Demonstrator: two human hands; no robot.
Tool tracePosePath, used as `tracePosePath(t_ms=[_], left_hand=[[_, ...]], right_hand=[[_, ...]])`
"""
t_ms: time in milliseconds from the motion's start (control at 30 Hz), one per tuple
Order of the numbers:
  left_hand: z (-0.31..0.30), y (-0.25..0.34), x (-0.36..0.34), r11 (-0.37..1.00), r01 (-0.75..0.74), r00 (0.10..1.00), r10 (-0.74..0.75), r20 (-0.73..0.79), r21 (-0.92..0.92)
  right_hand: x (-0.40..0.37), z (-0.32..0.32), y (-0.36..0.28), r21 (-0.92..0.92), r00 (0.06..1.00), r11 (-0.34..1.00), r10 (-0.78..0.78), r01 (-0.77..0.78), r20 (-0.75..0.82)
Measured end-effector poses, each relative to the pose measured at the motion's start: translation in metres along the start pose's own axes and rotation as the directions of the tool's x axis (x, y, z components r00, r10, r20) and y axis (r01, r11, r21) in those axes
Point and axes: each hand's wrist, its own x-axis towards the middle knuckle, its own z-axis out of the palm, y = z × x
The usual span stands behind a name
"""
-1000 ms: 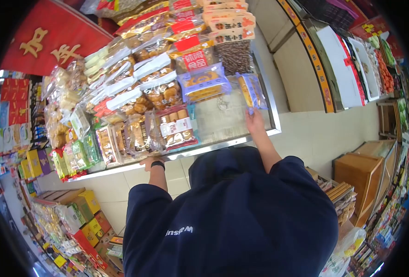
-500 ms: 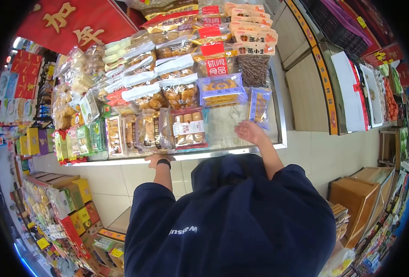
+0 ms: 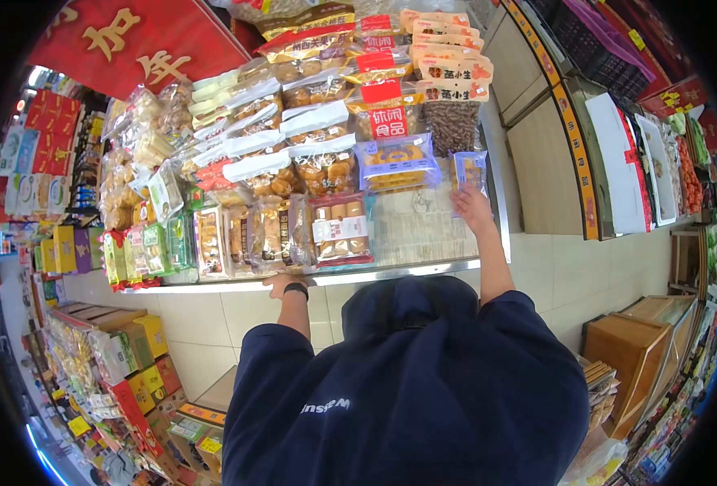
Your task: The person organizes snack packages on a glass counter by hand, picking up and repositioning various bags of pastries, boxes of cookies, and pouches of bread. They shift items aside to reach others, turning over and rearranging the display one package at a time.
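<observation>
My right hand (image 3: 473, 209) lies over the lower part of a small purple-and-clear snack pack (image 3: 469, 168) at the display's right side; its fingers touch the pack, and their grip is unclear. At the front metal edge (image 3: 391, 273) rests my left hand (image 3: 284, 285), wearing a dark wristband, with its fingers partly hidden. Just above it stand clear packs of pastries (image 3: 273, 232) and a red-edged pack (image 3: 340, 230). A wider purple pack (image 3: 399, 164) lies left of the small one.
White-topped bags (image 3: 324, 159) and brown snack bags (image 3: 451, 121) fill the display's back rows. Right of it stands a wood-panelled counter (image 3: 543, 166). Wooden crates (image 3: 624, 348) are at the lower right, boxed goods (image 3: 144, 385) at the lower left.
My right hand has moved right from above the bare display surface onto the small purple pack. My left hand stays at the front edge. The view has shifted slightly.
</observation>
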Motion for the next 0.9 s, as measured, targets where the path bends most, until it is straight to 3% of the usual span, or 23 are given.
tracePosePath(t_ms=[100, 133, 167, 200, 300, 333, 500, 600, 700, 767, 833, 900], left_hand=[[-0.001, 0.005, -0.019, 0.991, -0.071, 0.996, 0.078, -0.053, 0.112], [-0.001, 0.005, -0.019, 0.979, -0.104, 0.990, 0.118, -0.074, 0.173], [-0.002, 0.004, -0.021, 0.975, -0.122, 0.988, 0.136, -0.067, 0.187], [-0.001, 0.002, -0.020, 0.969, -0.141, 0.986, 0.155, -0.057, 0.202], [0.000, 0.002, -0.014, 0.995, -0.077, 0.995, 0.081, -0.062, 0.063], [0.000, 0.002, -0.009, 0.999, -0.035, 0.997, 0.034, -0.065, -0.018], [0.004, -0.001, -0.005, 0.998, -0.061, 0.993, 0.062, -0.100, 0.010], [0.005, 0.001, -0.016, 0.998, -0.054, 0.993, 0.055, -0.106, 0.013], [0.000, 0.004, -0.019, 1.000, -0.022, 0.999, 0.021, -0.028, -0.012], [-0.002, 0.004, -0.019, 1.000, -0.015, 1.000, 0.015, 0.001, 0.012], [-0.004, 0.005, -0.022, 0.997, -0.035, 0.999, 0.037, -0.029, 0.074], [-0.006, 0.006, -0.025, 0.998, -0.043, 0.999, 0.044, -0.005, 0.037]], right_hand=[[0.003, -0.003, -0.006, -0.487, 0.934, 0.817, -0.358, 0.309, -0.009], [0.002, 0.001, -0.008, -0.754, 0.816, 0.514, -0.576, 0.409, 0.050], [0.000, 0.003, -0.009, -0.910, 0.662, 0.132, -0.727, 0.394, 0.181], [-0.002, 0.004, -0.007, -0.929, 0.502, -0.260, -0.785, 0.265, 0.363], [-0.004, 0.008, 0.008, -0.938, 0.625, -0.314, -0.705, 0.148, 0.335], [-0.002, 0.005, 0.012, -0.937, 0.614, -0.312, -0.712, 0.157, 0.340], [-0.002, -0.001, 0.013, -0.935, 0.599, -0.298, -0.719, 0.192, 0.353], [-0.012, 0.021, 0.001, -0.944, 0.523, -0.302, -0.788, 0.130, 0.324], [0.007, 0.046, -0.011, -0.844, 0.501, 0.041, -0.820, 0.535, 0.277], [-0.007, 0.087, -0.027, -0.794, 0.693, 0.298, -0.691, 0.530, 0.204], [-0.008, 0.118, -0.034, -0.749, 0.702, 0.329, -0.669, 0.575, 0.245], [0.019, 0.125, -0.025, -0.715, 0.659, 0.273, -0.673, 0.644, 0.337]])
